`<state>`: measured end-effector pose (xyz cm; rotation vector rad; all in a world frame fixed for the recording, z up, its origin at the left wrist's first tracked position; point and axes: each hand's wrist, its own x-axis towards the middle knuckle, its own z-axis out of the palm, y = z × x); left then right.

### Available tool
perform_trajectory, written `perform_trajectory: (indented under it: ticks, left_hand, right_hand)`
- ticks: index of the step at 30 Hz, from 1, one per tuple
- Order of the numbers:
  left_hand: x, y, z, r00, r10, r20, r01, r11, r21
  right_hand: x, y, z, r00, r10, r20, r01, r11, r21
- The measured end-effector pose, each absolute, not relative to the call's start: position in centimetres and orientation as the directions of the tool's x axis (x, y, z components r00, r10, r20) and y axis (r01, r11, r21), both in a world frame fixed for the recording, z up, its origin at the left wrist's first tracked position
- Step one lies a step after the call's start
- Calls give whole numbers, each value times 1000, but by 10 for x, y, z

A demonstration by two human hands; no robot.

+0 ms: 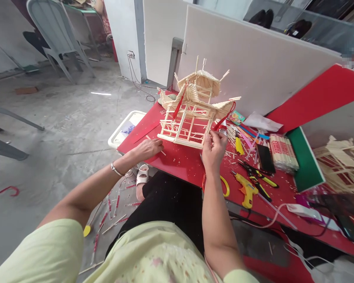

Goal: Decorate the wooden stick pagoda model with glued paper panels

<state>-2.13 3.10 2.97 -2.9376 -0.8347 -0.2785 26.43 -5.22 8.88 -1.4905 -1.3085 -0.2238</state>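
1. we hold the stick model [194, 94] by its lower right corner; thumb and fingers of the right hand [214, 147] are pinched closed on it.
2. we locate the model beyond and to the left of this grip, with red tassels [179, 104] hanging from its eaves.
3. we position the left hand [150, 148] near the model's lower left corner, fingers curled over a thin stick [163, 153]; both stick ends show, but we cannot tell whether it is gripped.
4. on the red table [177, 162], right of the right grip, we find a yellow glue gun [247, 190], black-and-yellow hand tools [250, 169], a black phone [265, 158] and wrapped sticks [283, 153].
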Motion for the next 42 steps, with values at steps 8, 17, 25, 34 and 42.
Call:
perform_trajectory:
  ticks: [8, 17, 25, 34, 42]
  left_hand:
    - [-49, 27, 41, 809, 530, 253, 534, -843, 59]
    - [-35, 1, 79, 44, 877, 479, 318, -467, 825]
    - [16, -4, 90, 159, 881, 445, 197, -470, 860]
    - [22, -10, 97, 204, 851, 484, 273, -525, 806]
    - [28, -28, 106, 183, 847, 500, 327, -532, 781]
  right_hand:
    - [263, -53, 88, 387, 600, 700, 790, 177, -587]
    - [260, -54, 91, 415, 608, 676, 760, 176, -625]
    - [258, -58, 99, 410, 639, 650, 720, 211, -661]
    - [250, -65, 102, 450, 637, 626, 688, 199, -697]
    - [252, -86, 108, 484, 576, 658, 671, 238, -702]
